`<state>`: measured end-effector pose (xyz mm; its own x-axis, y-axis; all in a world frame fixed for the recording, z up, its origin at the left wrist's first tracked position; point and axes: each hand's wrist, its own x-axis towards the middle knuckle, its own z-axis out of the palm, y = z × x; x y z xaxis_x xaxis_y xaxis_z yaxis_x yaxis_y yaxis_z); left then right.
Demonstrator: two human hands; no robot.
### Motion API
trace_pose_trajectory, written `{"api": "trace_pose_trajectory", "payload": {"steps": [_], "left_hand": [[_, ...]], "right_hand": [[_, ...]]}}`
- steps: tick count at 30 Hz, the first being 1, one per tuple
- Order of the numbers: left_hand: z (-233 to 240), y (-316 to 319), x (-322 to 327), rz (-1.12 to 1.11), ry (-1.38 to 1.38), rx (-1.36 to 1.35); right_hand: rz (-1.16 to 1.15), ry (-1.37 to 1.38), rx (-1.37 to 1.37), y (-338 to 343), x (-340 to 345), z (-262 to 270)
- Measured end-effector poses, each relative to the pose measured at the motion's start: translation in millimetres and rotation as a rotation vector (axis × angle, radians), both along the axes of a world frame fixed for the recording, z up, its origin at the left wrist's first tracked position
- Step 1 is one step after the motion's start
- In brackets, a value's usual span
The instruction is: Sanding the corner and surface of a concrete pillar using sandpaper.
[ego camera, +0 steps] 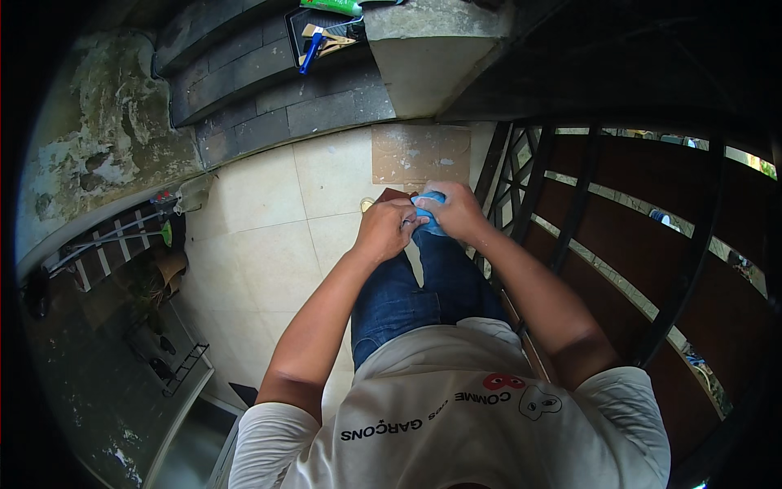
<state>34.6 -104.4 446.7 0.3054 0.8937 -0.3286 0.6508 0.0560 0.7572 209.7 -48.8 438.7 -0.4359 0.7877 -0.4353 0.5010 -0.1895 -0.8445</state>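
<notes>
Both hands meet in front of the thighs around a blue, soft-looking item (431, 199), a cloth or thin plastic; which cannot be told. My right hand (457, 209) grips its upper part, fingers curled over it. At its lower left side, my left hand (386, 228) has its fingertips bent against it, and those fingers partly hide one another. A reddish-brown flat piece (393, 195) shows just beyond the left knuckles; what it is stays unclear. Whitish residue marks the right fingers.
Paint-spotted cardboard (421, 154) lies on the floor tiles ahead. Dark stone steps (263, 101) hold a black paint tray (295, 44) with brushes (313, 49). A slatted metal gate (635, 208) stands at right, a peeling wall (104, 134) at left, with long-handled tools (110, 244) below.
</notes>
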Motion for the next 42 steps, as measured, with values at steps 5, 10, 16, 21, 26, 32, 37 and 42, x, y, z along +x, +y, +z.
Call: {"api": "trace_pose_trajectory", "payload": {"steps": [5, 10, 16, 21, 26, 32, 37, 42], "left_hand": [[-19.8, -10.0, 6.5, 0.136, 0.124, 0.258], [-1.1, 3.1, 3.3, 0.113, 0.188, 0.123], [-9.4, -3.1, -0.4, 0.220, 0.090, 0.060], [-10.7, -2.6, 2.2, 0.099, 0.071, -0.086], [-15.4, -14.1, 14.1, 0.194, 0.159, 0.223], [-20.6, -17.7, 17.7, 0.192, 0.217, 0.316], [-25.0, -19.1, 23.7, 0.195, 0.224, 0.377], [-22.2, -20.0, 21.3, 0.207, 0.229, 0.371]], "right_hand": [[-0.181, -0.121, -0.078, -2.3, -19.9, -17.6], [-0.140, -0.147, -0.003, 4.0, -14.7, -16.9], [-0.042, -0.159, 0.174, 1.2, -13.0, 8.6], [0.059, 0.043, 0.448, -7.2, -11.0, -19.1], [0.011, 0.015, 0.498, -9.3, -15.6, -27.7], [-0.224, -0.229, 0.146, -5.2, -32.5, -34.1], [-0.232, -0.268, 0.101, -3.4, -27.6, -49.1], [-0.249, -0.299, 0.100, -1.3, -27.8, -54.2]]}}
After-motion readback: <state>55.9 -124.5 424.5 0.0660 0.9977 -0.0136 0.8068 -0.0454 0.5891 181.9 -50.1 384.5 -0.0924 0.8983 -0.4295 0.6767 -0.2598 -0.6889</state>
